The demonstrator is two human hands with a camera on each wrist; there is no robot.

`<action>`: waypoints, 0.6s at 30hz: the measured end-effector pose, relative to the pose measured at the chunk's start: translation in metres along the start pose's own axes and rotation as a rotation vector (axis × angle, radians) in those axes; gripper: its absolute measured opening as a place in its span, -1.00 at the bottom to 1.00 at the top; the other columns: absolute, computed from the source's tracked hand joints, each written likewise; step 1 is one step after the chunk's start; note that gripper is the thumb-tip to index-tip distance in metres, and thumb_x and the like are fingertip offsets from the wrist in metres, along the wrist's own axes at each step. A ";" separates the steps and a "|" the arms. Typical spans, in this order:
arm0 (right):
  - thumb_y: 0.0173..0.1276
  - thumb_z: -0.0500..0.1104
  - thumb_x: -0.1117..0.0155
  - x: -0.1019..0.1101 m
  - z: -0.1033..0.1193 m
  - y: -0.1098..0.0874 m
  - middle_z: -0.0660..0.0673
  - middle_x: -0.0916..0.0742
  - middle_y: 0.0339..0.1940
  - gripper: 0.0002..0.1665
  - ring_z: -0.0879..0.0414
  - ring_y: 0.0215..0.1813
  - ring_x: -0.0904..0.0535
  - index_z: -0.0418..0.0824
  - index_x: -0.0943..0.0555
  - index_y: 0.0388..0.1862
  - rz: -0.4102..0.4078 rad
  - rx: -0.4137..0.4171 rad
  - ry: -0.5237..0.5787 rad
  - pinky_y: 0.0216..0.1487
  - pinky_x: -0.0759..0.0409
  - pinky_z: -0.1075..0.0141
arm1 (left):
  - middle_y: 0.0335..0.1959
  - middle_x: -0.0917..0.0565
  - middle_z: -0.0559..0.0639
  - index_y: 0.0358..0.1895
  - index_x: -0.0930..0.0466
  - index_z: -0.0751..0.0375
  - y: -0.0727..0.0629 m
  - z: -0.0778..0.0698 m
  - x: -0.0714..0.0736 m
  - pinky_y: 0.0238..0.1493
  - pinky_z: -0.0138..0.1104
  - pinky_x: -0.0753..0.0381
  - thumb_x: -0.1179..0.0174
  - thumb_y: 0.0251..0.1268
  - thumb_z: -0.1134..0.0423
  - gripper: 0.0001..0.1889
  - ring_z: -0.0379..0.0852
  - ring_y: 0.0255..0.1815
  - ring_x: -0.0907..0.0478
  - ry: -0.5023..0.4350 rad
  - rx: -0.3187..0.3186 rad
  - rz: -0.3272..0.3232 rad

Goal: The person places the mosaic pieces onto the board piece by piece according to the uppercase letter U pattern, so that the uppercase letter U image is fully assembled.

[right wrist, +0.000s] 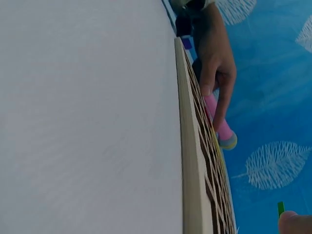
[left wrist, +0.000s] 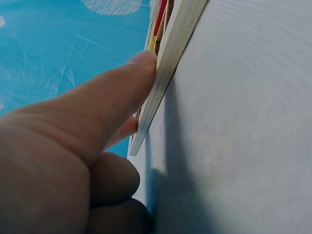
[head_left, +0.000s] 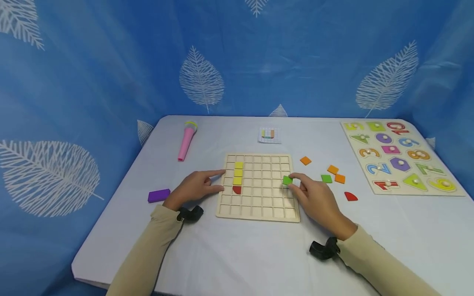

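A wooden grid board (head_left: 262, 201) lies on the white table. In its left part sit several yellow square tiles (head_left: 238, 173) in a column, with a red quarter-round tile (head_left: 237, 190) just below them. My left hand (head_left: 194, 187) touches the board's left edge with thumb and index finger; the left wrist view shows the thumb (left wrist: 112, 92) against the wooden rim. Over the right side of the board, my right hand (head_left: 314, 197) pinches a green square tile (head_left: 286, 180) between thumb and index finger. Only a fingertip and the tile's edge (right wrist: 281, 208) show in the right wrist view.
Right of the board lie orange tiles (head_left: 305, 160), another green tile (head_left: 326, 179) and a red quarter-round piece (head_left: 350, 196). A pattern card (head_left: 269, 135) lies behind it. A number puzzle board (head_left: 403, 158), pink toy microphone (head_left: 187, 142) and purple block (head_left: 159, 195) are farther out.
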State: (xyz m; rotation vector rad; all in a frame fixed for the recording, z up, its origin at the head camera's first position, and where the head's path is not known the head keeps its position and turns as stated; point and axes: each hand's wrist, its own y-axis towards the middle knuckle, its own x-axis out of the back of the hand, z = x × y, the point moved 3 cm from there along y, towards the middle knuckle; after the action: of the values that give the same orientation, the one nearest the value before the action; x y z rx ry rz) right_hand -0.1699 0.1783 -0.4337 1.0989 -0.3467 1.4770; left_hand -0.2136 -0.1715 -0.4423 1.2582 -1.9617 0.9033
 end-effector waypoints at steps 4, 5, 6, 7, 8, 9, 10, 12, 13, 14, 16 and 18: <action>0.42 -0.11 -0.41 -0.001 0.009 0.011 0.13 -0.36 -0.68 -0.66 0.25 -0.67 -0.19 -0.14 -0.66 0.14 0.043 0.035 0.001 -0.57 -0.20 0.32 | -0.66 -0.28 -0.12 0.49 -0.44 -0.14 0.004 -0.002 -0.002 -0.55 -0.32 -0.19 -0.40 0.31 -0.08 -0.31 -0.16 -0.64 -0.24 -0.008 -0.029 -0.028; 0.43 -0.11 -0.41 -0.002 0.012 0.013 0.13 -0.36 -0.68 -0.66 0.25 -0.67 -0.19 -0.13 -0.66 0.13 0.052 0.043 0.002 -0.57 -0.20 0.32 | -0.66 -0.28 -0.12 0.50 -0.44 -0.14 0.005 -0.003 -0.002 -0.55 -0.33 -0.19 -0.39 0.31 -0.08 -0.31 -0.17 -0.64 -0.24 -0.009 -0.036 -0.030; 0.43 -0.10 -0.41 -0.003 0.014 0.015 0.14 -0.36 -0.68 -0.67 0.25 -0.67 -0.19 -0.12 -0.66 0.13 0.063 0.046 0.001 -0.57 -0.20 0.32 | -0.66 -0.28 -0.12 0.50 -0.44 -0.13 0.005 -0.003 -0.003 -0.55 -0.33 -0.19 -0.39 0.31 -0.09 -0.31 -0.17 -0.64 -0.23 -0.009 -0.041 -0.031; 0.44 -0.09 -0.40 -0.004 0.016 0.016 0.14 -0.36 -0.68 -0.67 0.26 -0.67 -0.19 -0.11 -0.66 0.13 0.073 0.050 0.002 -0.57 -0.21 0.33 | -0.66 -0.28 -0.12 0.50 -0.44 -0.13 0.006 -0.004 -0.003 -0.55 -0.33 -0.19 -0.40 0.31 -0.09 -0.30 -0.17 -0.64 -0.24 -0.010 -0.043 -0.030; 0.44 -0.09 -0.40 -0.005 0.018 0.017 0.15 -0.37 -0.68 -0.67 0.26 -0.67 -0.20 -0.11 -0.66 0.13 0.083 0.056 0.003 -0.57 -0.21 0.33 | -0.66 -0.28 -0.12 0.50 -0.44 -0.13 0.006 -0.004 -0.004 -0.55 -0.33 -0.19 -0.40 0.30 -0.09 -0.30 -0.17 -0.64 -0.24 -0.009 -0.043 -0.030; 0.44 -0.08 -0.40 -0.007 0.021 0.018 0.16 -0.37 -0.68 -0.67 0.26 -0.67 -0.21 -0.11 -0.66 0.13 0.092 0.060 0.006 -0.57 -0.22 0.33 | -0.66 -0.28 -0.12 0.50 -0.44 -0.13 0.007 -0.004 -0.004 -0.55 -0.33 -0.19 -0.40 0.30 -0.10 -0.30 -0.17 -0.64 -0.23 -0.007 -0.042 -0.031; 0.44 -0.08 -0.40 -0.009 0.023 0.019 0.16 -0.37 -0.69 -0.67 0.27 -0.67 -0.21 -0.11 -0.66 0.13 0.102 0.063 0.007 -0.57 -0.22 0.33 | -0.66 -0.28 -0.12 0.50 -0.44 -0.13 0.007 -0.005 -0.004 -0.55 -0.33 -0.19 -0.40 0.29 -0.10 -0.29 -0.16 -0.64 -0.23 -0.006 -0.041 -0.030; 0.43 -0.08 -0.41 -0.014 0.028 0.019 0.17 -0.37 -0.70 -0.66 0.28 -0.67 -0.20 -0.10 -0.67 0.13 0.116 0.066 0.013 -0.57 -0.22 0.34 | -0.66 -0.28 -0.12 0.50 -0.44 -0.12 0.006 -0.005 -0.005 -0.55 -0.33 -0.19 -0.41 0.29 -0.09 -0.29 -0.16 -0.64 -0.24 -0.003 -0.035 -0.028; 0.43 -0.08 -0.41 -0.017 0.031 0.019 0.17 -0.37 -0.71 -0.66 0.28 -0.67 -0.20 -0.10 -0.67 0.13 0.124 0.069 0.016 -0.57 -0.22 0.34 | -0.66 -0.28 -0.11 0.50 -0.44 -0.12 0.005 -0.005 -0.005 -0.55 -0.33 -0.19 -0.41 0.28 -0.09 -0.29 -0.16 -0.63 -0.24 -0.001 -0.030 -0.028; 0.43 -0.07 -0.42 -0.020 0.034 0.019 0.18 -0.36 -0.72 -0.67 0.28 -0.67 -0.20 -0.10 -0.67 0.12 0.133 0.069 0.020 -0.57 -0.22 0.35 | -0.66 -0.29 -0.12 0.50 -0.44 -0.13 0.004 -0.005 -0.005 -0.54 -0.33 -0.19 -0.41 0.28 -0.09 -0.29 -0.16 -0.63 -0.24 0.001 -0.023 -0.029; 0.43 -0.07 -0.42 -0.029 0.040 0.019 0.18 -0.36 -0.72 -0.67 0.29 -0.66 -0.20 -0.08 -0.67 0.12 0.154 0.063 0.029 -0.56 -0.21 0.36 | -0.66 -0.29 -0.12 0.50 -0.44 -0.14 0.001 -0.002 -0.006 -0.54 -0.34 -0.20 -0.41 0.28 -0.10 -0.29 -0.17 -0.63 -0.25 0.004 -0.007 -0.029; 0.43 -0.05 -0.41 -0.038 0.046 0.018 0.19 -0.37 -0.73 -0.69 0.31 -0.66 -0.20 -0.07 -0.67 0.11 0.175 0.060 0.041 -0.56 -0.22 0.36 | -0.66 -0.30 -0.12 0.50 -0.44 -0.14 -0.003 0.000 -0.005 -0.55 -0.34 -0.20 -0.42 0.28 -0.09 -0.29 -0.17 -0.63 -0.25 0.006 0.005 -0.034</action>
State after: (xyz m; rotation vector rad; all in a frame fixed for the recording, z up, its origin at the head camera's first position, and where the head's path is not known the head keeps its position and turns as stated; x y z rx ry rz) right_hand -0.1722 0.1158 -0.4329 1.1068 -0.3799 1.6711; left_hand -0.2087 -0.1703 -0.4461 1.2867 -1.9289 0.8938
